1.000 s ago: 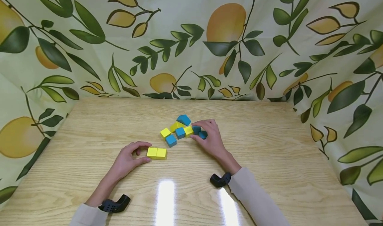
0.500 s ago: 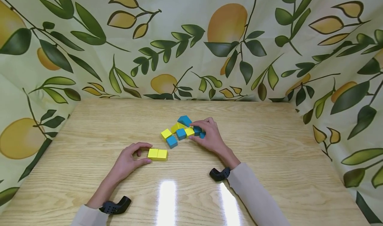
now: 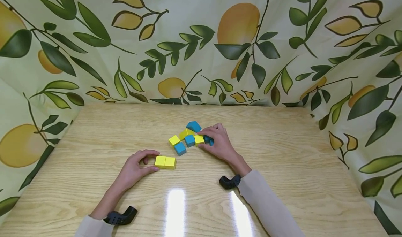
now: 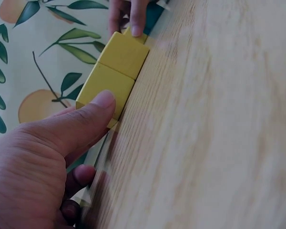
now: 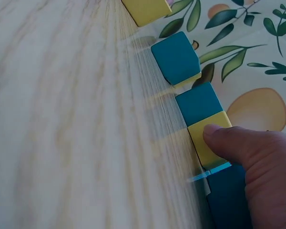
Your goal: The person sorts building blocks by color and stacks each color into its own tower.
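Observation:
Two yellow blocks [image 3: 165, 162] sit end to end on the table, and my left hand [image 3: 136, 167] pinches the left one between thumb and fingers. In the left wrist view the thumb presses the face of that yellow block [image 4: 115, 76]. Farther back, my right hand [image 3: 221, 144] pinches a yellow cube [image 3: 199, 139] in a loose cluster. Its thumb lies on the cube's near face in the right wrist view, with a blue cube [image 5: 200, 103] right beside it. The right palm partly covers more blue blocks [image 3: 208, 139].
Around the right hand's cube lie another blue cube [image 3: 180, 148], a yellow cube [image 3: 174, 141], a yellow wedge-like block [image 3: 185, 134] and a blue angled block [image 3: 193, 126]. The wooden table [image 3: 125, 122] meets a leaf-patterned cloth [image 3: 188, 14] at the back.
My right hand has shifted slightly left, its fingertips now closer around the yellow cube, and covers more of the blue blocks. The left hand and its yellow blocks have stayed put.

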Tool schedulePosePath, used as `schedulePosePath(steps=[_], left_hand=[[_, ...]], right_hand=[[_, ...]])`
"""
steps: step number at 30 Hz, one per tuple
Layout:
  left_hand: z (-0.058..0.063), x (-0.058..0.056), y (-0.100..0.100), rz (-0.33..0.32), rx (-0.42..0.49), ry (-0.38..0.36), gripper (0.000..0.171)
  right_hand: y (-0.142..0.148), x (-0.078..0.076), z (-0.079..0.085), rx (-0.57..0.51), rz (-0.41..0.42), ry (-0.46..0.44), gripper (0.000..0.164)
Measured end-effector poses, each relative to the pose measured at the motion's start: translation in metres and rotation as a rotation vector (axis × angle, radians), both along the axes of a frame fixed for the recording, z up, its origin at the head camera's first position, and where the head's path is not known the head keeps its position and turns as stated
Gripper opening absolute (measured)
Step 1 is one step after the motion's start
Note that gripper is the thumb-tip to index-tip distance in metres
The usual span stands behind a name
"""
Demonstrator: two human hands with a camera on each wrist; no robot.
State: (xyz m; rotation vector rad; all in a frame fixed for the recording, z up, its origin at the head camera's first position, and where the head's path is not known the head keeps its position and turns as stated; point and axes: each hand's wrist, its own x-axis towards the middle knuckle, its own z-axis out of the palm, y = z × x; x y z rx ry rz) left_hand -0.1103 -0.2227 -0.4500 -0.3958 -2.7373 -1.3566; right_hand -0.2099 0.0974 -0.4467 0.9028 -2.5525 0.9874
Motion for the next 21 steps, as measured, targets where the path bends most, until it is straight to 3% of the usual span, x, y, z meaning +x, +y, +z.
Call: schedulePosePath(steps=[11,21], left_hand=[[0.0011,0.0015,-0.001,0.004,-0.011,-0.003,0.042],[0.0038,0.001,-0.0007,0.002,-0.011,-0.004,0.04]], right_hand=[[-0.0015,0.0018,0.0011,-0.011,0.027,-0.009,0.038],[-0.0007,0.0021,0.0028,-0.093,0.06,-0.023,0.038]])
